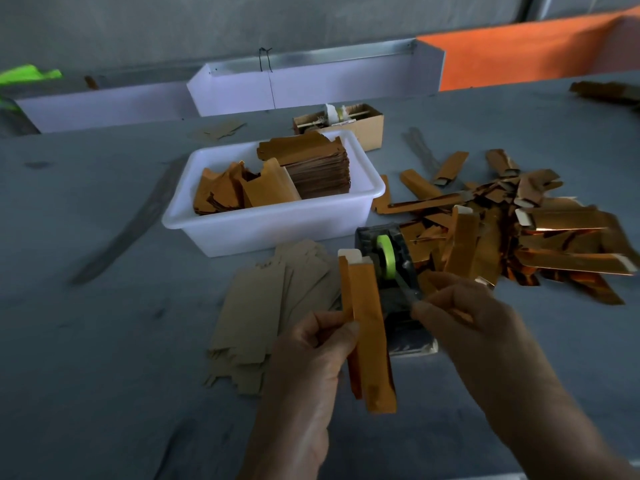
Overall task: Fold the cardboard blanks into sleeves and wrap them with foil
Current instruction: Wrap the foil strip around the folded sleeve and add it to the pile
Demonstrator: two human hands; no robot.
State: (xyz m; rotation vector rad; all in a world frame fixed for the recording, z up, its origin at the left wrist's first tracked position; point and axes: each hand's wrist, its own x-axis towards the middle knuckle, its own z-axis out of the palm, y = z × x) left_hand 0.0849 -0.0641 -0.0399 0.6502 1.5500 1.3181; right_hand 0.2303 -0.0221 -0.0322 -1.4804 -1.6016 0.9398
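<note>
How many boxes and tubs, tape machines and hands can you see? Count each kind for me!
White tub: 1
Cardboard box: 1
Tape dispenser: 1
Hands: 2, left hand and right hand
Total: 5

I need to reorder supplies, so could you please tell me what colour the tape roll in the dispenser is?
Light green; the tape roll shows clearly in the head view.

Grey table (104,341). Small open cardboard box (367,128) behind white tub, odds and ends inside. Orange panel (519,60) and white trays (311,84) along back wall.
</note>
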